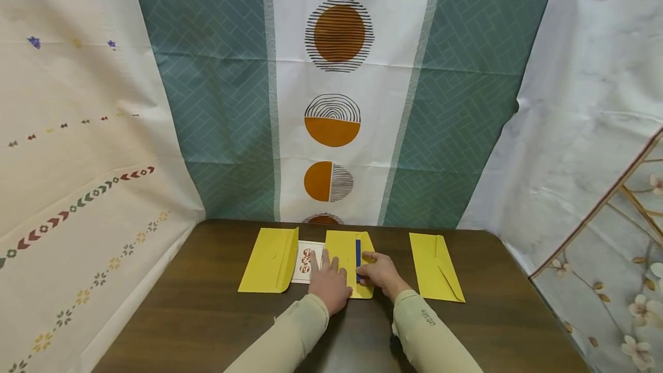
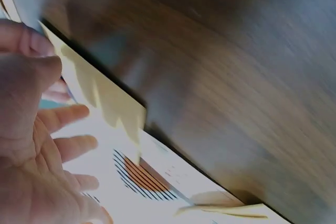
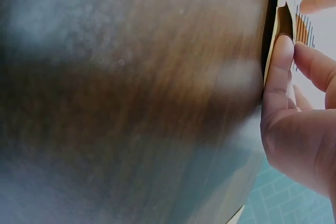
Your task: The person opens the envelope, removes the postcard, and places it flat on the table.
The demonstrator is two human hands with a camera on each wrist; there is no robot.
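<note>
Between two others lies the middle yellow envelope (image 1: pixel 339 258), its flap side to the right. A narrow strip of a blue card (image 1: pixel 358 252) shows along its mouth, and the rest of the card is hidden. My left hand (image 1: pixel 330 285) rests over the envelope's left part with fingers spread. My right hand (image 1: pixel 382 273) pinches at the blue strip with thumb and fingertips. From the right wrist view, my right thumb and fingers (image 3: pixel 283 51) are at the envelope's parted mouth. A white card with red print (image 1: pixel 307 261) lies left of my left hand.
A second yellow envelope (image 1: pixel 267 259) lies at the left, its edge close to the white card. A third yellow envelope (image 1: pixel 436 266) lies to the right. All lie on a dark wooden table (image 1: pixel 207 315), with patterned cloth (image 1: pixel 228 102) hanging behind.
</note>
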